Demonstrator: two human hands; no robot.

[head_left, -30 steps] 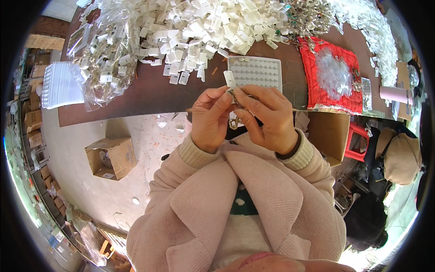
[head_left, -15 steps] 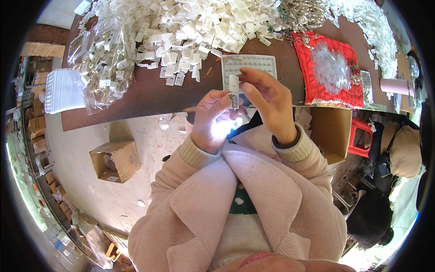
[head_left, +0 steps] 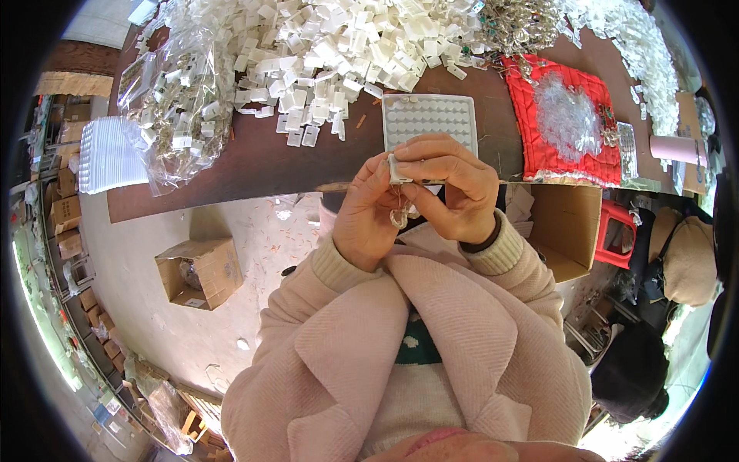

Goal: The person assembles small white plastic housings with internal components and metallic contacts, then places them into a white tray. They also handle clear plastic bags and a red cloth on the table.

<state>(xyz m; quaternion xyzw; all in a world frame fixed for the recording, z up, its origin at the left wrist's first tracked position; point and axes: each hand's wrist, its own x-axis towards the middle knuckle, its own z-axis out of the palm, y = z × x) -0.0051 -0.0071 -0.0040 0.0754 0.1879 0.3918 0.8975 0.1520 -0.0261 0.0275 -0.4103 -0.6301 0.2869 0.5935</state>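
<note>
A small white plastic case (head_left: 396,168) is held between both hands, just in front of my chest. My left hand (head_left: 363,214) pinches it from the left, thumb against its side. My right hand (head_left: 460,191) has its fingertips on the case from the right, with the fingers bent. Below the case hang thin wires with a clear loop-like bundle (head_left: 399,217), unlit. Fingers cover part of the case. Just beyond the hands, a pale tray (head_left: 429,127) with rows of small hollows lies on the brown table (head_left: 254,165).
White cases (head_left: 331,54) form a large heap at the back. A clear bag (head_left: 181,115) of wired cases and stacked clear trays (head_left: 115,158) lie left. On the right, a red cloth (head_left: 539,146) bears clear plastic pieces. Cardboard boxes (head_left: 219,269) and a red stool (head_left: 616,231) stand below.
The bright light by my left hand has gone out. My right hand has come down and closed onto the case, which was upright in my left hand with its long face showing.
</note>
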